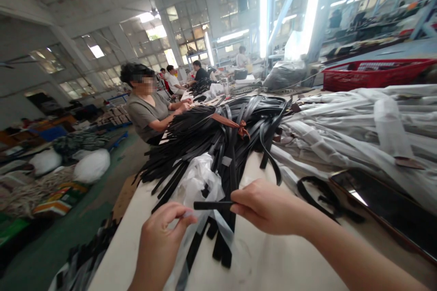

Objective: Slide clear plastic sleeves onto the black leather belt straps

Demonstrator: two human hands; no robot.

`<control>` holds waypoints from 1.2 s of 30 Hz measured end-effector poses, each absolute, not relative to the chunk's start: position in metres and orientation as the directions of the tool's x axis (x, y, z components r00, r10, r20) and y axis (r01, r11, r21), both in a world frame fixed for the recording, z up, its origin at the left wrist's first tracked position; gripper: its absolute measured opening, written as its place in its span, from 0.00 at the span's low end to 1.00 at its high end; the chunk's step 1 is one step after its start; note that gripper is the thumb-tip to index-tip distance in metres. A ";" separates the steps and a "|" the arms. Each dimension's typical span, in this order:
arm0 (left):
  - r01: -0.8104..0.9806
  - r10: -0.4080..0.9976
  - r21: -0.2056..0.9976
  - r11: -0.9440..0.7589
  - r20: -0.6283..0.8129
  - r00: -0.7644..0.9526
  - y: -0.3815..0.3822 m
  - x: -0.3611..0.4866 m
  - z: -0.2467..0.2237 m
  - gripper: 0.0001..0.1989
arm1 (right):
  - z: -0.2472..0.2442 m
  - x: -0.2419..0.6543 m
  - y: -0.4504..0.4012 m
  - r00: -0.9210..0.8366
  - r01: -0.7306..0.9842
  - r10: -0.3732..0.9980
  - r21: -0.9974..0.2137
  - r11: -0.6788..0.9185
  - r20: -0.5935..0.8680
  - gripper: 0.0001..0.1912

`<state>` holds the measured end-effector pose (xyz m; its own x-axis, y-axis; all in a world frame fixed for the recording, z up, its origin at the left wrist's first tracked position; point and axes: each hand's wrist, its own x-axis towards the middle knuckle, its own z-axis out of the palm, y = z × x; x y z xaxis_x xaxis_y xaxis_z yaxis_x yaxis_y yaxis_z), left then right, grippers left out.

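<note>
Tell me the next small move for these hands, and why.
I'd probably bring the free end of the black strap into the left hand: the right hand pinches the strap, its free end juts toward the left hand, and that hand does not appear to grip it.

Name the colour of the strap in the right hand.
The strap is black; the head view shows it.
</note>
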<state>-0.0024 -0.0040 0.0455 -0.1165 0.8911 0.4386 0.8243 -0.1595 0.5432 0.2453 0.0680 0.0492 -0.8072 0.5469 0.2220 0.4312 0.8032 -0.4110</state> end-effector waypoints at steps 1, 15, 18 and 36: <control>0.829 0.890 0.531 -0.174 0.445 -0.098 -0.004 -0.002 0.046 0.07 | 0.048 0.245 0.068 -0.807 0.434 0.547 -0.406 0.804 0.221 0.14; 0.870 0.840 0.380 -0.315 0.539 0.069 -0.003 0.000 0.043 0.08 | 0.045 0.245 0.070 -0.824 0.427 0.522 -0.362 0.828 0.221 0.14; 0.861 0.871 0.405 -0.308 0.484 0.084 -0.005 -0.003 0.045 0.06 | 0.042 0.244 0.071 -0.826 0.448 0.524 -0.321 0.834 0.208 0.13; 0.877 0.848 0.047 -0.479 0.284 0.448 -0.007 -0.014 0.028 0.11 | 0.037 0.231 0.064 -0.834 0.531 0.552 -0.230 0.816 0.032 0.11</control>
